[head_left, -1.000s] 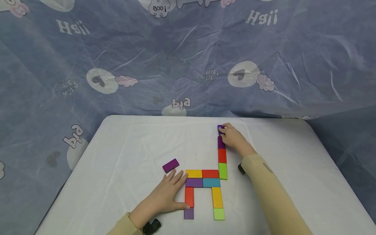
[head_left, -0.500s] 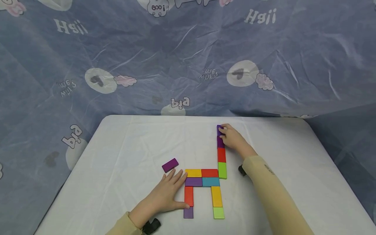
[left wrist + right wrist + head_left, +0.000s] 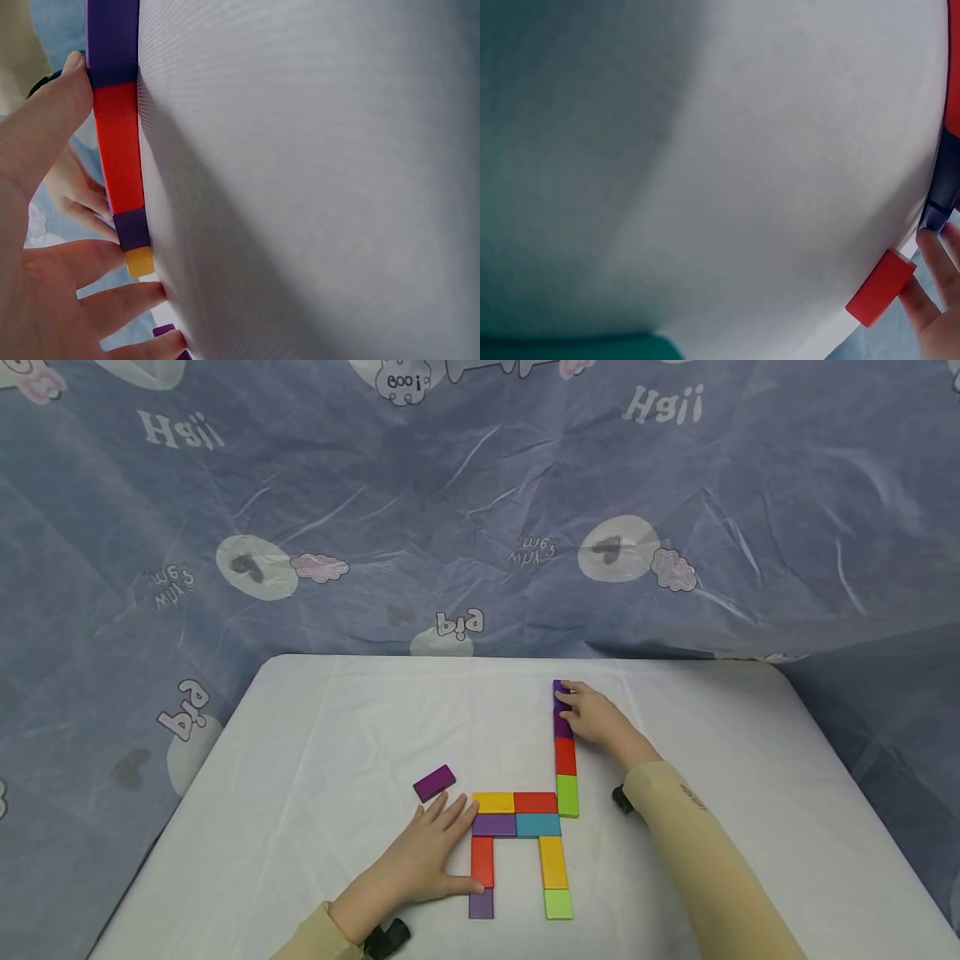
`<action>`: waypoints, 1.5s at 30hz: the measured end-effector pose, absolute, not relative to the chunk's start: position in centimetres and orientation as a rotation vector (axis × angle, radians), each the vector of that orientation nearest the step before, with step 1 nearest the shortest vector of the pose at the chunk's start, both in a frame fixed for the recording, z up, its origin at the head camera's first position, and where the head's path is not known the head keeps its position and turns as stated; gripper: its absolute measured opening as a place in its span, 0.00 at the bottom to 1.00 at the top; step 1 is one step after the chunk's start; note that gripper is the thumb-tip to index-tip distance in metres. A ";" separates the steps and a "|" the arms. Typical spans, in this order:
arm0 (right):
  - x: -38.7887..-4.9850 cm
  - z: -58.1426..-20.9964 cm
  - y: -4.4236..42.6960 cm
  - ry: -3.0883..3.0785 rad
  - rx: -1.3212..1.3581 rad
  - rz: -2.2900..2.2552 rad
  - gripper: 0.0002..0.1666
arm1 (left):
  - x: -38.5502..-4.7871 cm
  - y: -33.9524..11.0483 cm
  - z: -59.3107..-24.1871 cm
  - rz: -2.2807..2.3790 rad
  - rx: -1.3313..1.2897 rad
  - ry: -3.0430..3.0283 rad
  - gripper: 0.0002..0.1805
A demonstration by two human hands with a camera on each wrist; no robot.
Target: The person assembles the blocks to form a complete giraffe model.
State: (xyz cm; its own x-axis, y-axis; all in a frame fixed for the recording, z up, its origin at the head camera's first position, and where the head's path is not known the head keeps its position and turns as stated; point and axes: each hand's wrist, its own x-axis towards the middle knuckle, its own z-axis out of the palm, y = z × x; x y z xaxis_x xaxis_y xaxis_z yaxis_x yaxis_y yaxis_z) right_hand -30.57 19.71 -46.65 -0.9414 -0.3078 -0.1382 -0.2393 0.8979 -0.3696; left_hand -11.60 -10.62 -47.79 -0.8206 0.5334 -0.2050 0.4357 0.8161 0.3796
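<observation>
Several coloured flat blocks form a joined figure with two legs and a tall column. My left hand (image 3: 423, 852) lies spread on the cloth at its left side. The thumb touches the red (image 3: 482, 862) and purple (image 3: 481, 904) leg blocks; a finger touches the yellow block (image 3: 493, 802). By its fingertips lies a loose purple block (image 3: 434, 783). At the column's far end, my right hand (image 3: 596, 714) rests extended fingers against the top two purple blocks (image 3: 561, 688), partly covering them. In the right wrist view, a red block (image 3: 881, 289) appears beside those fingers; the head view hides it.
Below the top purple blocks, the column continues with a red block (image 3: 566, 757) and a green block (image 3: 567, 797). A white cloth covers the table (image 3: 360, 718). Behind its far edge hangs a blue patterned sheet (image 3: 420, 510). A teal shape (image 3: 577, 347) edges the right wrist view.
The right hand's fingers have slid slightly towards the near side along the purple blocks at the column's far end. My left hand and the rest of the figure look unmoved.
</observation>
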 end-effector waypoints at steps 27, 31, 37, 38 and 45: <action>-28.3 -42.7 22.6 2.976 -0.046 -0.693 0.19 | -11.5 -10.8 -47.5 0.472 0.778 2.722 0.57; -26.7 -43.1 22.3 2.989 -0.143 -0.502 0.18 | -11.5 -10.8 -47.4 0.469 0.788 2.729 0.57; -25.0 -43.4 20.8 2.969 -0.197 -0.210 0.20 | -11.5 -10.8 -47.5 0.471 0.796 2.736 0.57; -25.0 -43.4 20.7 2.956 -0.177 -0.197 0.20 | -11.5 -10.8 -47.5 0.475 0.798 2.735 0.57; -26.2 -44.0 20.4 2.922 -0.152 -0.265 0.33 | -11.3 -10.7 -47.3 0.477 0.793 2.728 0.57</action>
